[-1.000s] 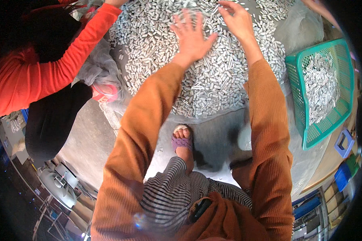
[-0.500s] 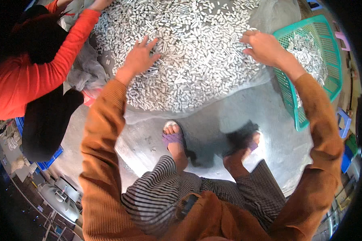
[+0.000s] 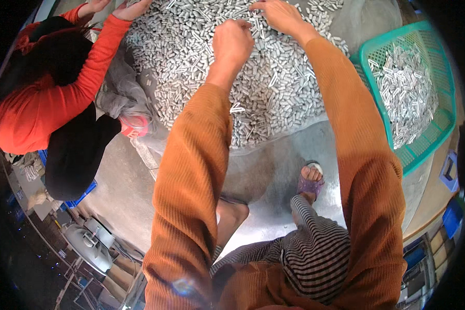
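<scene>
Small silvery, tube-like pieces (image 3: 274, 93) lie in a wide loose pile on a grey sheet in front of me. Over the upper middle of the pile, my left hand (image 3: 232, 42) is closed with its fingers curled at the pieces; what they hold is hidden. To its right and farther off, my right hand (image 3: 280, 16) reaches leftward into the pile. Its forefinger is stretched out and the thumb stands apart below it, with nothing plain between them. Longer, slimmer silvery pieces (image 3: 405, 93) fill part of a green plastic basket (image 3: 364, 54) at the right.
A co-worker in a red sleeve (image 3: 82, 77) crouches at the left, with hands at the pile's far left edge. Crumpled grey netting (image 3: 120, 85) lies beside them. A blue plastic stool (image 3: 449, 170) stands below the basket. My sandalled foot (image 3: 311, 178) is on the concrete floor.
My left hand has moved right and away from me, and its spread fingers have closed. My right hand has swung left, away from the basket, toward my left hand. My feet have shifted in view.
</scene>
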Tool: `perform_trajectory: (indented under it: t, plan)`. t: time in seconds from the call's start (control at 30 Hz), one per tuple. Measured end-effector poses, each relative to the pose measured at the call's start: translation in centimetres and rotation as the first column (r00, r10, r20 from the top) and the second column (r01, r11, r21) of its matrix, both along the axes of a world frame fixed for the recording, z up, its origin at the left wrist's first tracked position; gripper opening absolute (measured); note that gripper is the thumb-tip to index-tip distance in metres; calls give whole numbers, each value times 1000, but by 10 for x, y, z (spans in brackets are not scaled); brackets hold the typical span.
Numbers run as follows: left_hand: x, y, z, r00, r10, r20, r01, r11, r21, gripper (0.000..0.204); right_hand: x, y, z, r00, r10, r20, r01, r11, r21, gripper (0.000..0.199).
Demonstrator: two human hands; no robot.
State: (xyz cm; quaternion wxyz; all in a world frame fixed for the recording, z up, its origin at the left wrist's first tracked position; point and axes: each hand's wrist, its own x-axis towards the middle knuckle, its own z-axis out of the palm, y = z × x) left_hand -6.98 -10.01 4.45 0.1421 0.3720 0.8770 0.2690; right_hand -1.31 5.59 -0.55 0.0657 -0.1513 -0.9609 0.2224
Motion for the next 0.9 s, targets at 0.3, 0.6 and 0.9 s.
perform_trajectory:
  t: [0.3,0.6,0.9]
  plan:
    - [-10,20,-49,987,-110,118,107,994,36,23,9,0,-10,962,-179,-207,214,963,161,20]
    - [-62,-70,10,463,-1,886,-371,908,195,35,57,-8,16,959,-249,-133,224,957,-182,14]
    - [-101,-81,-52,875,460,-153,-482,858,-177,42,23,-48,4,978,-118,173,129,990,-51,32]
